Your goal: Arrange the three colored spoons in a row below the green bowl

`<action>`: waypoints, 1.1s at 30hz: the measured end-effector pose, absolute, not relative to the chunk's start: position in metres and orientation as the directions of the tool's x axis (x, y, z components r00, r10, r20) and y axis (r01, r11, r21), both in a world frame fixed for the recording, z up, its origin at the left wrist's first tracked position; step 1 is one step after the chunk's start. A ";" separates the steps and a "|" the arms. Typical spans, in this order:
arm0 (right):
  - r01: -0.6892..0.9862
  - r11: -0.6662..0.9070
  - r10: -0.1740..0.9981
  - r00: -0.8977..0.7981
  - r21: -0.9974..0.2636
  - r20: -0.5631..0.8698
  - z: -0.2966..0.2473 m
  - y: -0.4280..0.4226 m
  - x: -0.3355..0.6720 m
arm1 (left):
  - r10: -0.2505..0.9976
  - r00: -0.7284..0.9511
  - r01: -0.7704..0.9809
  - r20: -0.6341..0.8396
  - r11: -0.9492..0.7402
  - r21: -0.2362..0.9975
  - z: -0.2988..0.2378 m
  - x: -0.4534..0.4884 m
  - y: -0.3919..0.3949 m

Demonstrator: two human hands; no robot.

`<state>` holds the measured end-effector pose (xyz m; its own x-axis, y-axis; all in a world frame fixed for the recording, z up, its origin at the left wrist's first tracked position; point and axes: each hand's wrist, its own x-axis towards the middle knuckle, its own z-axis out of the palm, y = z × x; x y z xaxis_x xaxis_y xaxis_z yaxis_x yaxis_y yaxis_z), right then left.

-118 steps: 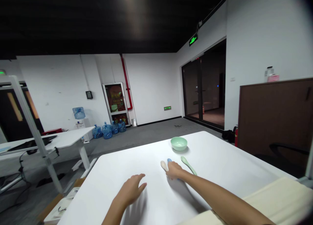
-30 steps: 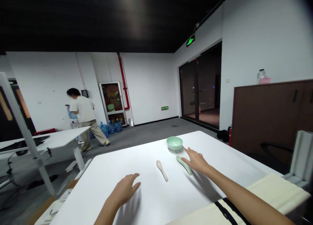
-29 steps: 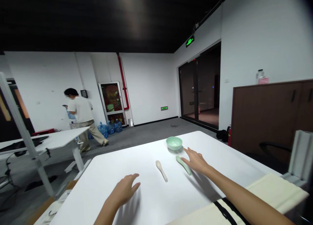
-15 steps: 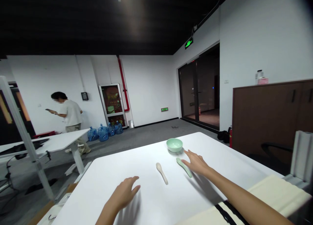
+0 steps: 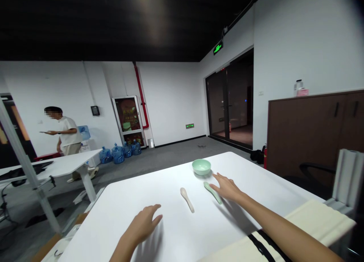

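Note:
A pale green bowl [image 5: 201, 166] stands near the far edge of the white table [image 5: 170, 235]. Just in front of it lies a green spoon [image 5: 212, 192], and a cream spoon [image 5: 187, 199] lies to its left. My right hand [image 5: 227, 188] rests flat beside the green spoon with fingers spread, touching or almost touching its handle, holding nothing. Nearer to me on the left, my left hand [image 5: 143, 225] lies palm down on the table, fingers together and stretched out, empty.
A cream cloth [image 5: 315, 224] lies on the table's near right corner. A brown cabinet [image 5: 313, 133] and a black chair [image 5: 309, 174] stand to the right. Another white desk [image 5: 51, 167] is at left, with a person [image 5: 64, 135] walking behind it. Blue water jugs [image 5: 119, 152] line the back wall.
Since 3.9 s ago a blue spoon under my right hand is gone from view, and that hand moved right to the green spoon. In the last second only the person in the background walked left.

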<state>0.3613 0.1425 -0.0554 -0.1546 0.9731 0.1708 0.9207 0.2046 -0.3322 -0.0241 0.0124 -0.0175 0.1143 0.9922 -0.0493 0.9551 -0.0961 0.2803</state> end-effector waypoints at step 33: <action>0.921 0.267 0.950 -0.300 -0.284 -0.082 -0.042 0.152 0.243 | 0.989 0.140 0.950 -0.051 -0.120 0.288 -0.017 -0.024 0.010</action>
